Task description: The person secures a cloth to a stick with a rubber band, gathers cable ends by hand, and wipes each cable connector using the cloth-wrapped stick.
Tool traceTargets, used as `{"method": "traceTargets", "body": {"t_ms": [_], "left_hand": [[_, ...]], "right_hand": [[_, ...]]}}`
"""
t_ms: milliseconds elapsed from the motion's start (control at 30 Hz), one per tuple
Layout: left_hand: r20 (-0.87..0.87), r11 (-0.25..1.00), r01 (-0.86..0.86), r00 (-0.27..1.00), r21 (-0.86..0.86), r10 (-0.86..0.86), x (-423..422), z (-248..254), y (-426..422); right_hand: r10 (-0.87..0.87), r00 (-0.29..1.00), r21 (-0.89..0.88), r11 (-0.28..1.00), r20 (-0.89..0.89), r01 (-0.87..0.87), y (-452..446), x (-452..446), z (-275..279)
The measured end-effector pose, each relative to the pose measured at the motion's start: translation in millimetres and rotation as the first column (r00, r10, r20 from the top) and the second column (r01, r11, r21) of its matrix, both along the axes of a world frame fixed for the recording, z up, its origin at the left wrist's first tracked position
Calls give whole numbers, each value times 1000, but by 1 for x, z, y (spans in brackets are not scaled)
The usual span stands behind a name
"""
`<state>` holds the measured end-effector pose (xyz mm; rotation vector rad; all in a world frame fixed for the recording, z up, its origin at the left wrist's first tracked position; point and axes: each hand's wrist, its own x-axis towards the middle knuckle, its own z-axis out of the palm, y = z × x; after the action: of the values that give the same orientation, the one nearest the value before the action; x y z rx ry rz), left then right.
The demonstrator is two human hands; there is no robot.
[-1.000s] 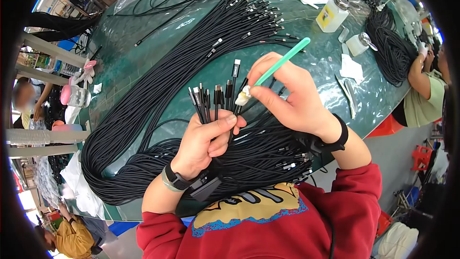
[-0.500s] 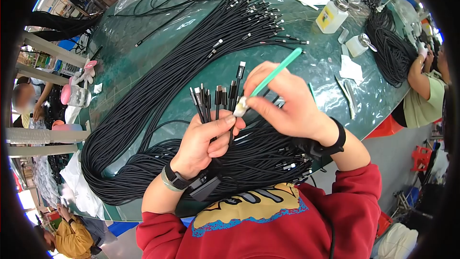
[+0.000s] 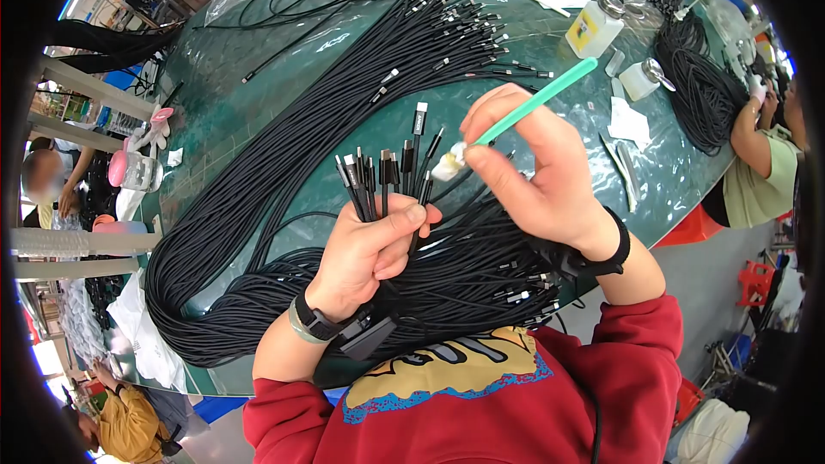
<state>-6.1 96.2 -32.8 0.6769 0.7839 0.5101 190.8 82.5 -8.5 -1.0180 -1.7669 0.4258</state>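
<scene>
My left hand [image 3: 374,245] is closed around a bunch of black cables [image 3: 384,179], their plug ends pointing up and fanned out. One plug with a silver tip [image 3: 419,119] stands higher than the others. Just right of the bunch, my right hand [image 3: 537,167] pinches a slim green stick-like tool [image 3: 541,101] near its lower end. A white wad [image 3: 449,163], slightly yellowed, sits at that end, close to the plugs but apart from the tallest one. Whether the green tool is tweezers or a plain stick I cannot tell.
A thick bundle of black cables [image 3: 249,180] curves over the green table [image 3: 206,77]. A yellow-labelled bottle [image 3: 595,27], a smaller bottle [image 3: 640,80], white paper [image 3: 630,123] and grey tweezers [image 3: 620,174] lie to the right. A co-worker [image 3: 765,155] is at the far right.
My right hand has moved right and slightly up with the green tool, taking the white wad away from the plugs. The held cables have shifted slightly; my left hand stays closed on them.
</scene>
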Motion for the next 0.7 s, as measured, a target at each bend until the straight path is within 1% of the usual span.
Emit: {"method": "traceTargets", "body": {"t_ms": [167, 233, 400, 567, 633, 700], "left_hand": [[-50, 995, -72, 996, 67, 75, 2, 1, -5], [-75, 986, -119, 989, 115, 128, 3, 1, -8], [-122, 976, -135, 980, 172, 157, 6, 3, -11], [-151, 962, -141, 972, 233, 179, 8, 3, -14], [-176, 955, -115, 970, 272, 167, 9, 2, -15], [-182, 955, -120, 968, 272, 174, 10, 2, -16]], "right_hand": [[46, 996, -19, 999, 76, -44, -3, -7, 2], [45, 990, 30, 998, 133, -50, -4, -7, 3], [42, 978, 57, 997, 202, -55, -7, -11, 1], [-33, 985, 73, 997, 168, 21, -7, -7, 5], [-21, 975, 90, 996, 221, 1, -10, -13, 5], [-17, 969, 97, 995, 247, -8, -12, -14, 6]]}}
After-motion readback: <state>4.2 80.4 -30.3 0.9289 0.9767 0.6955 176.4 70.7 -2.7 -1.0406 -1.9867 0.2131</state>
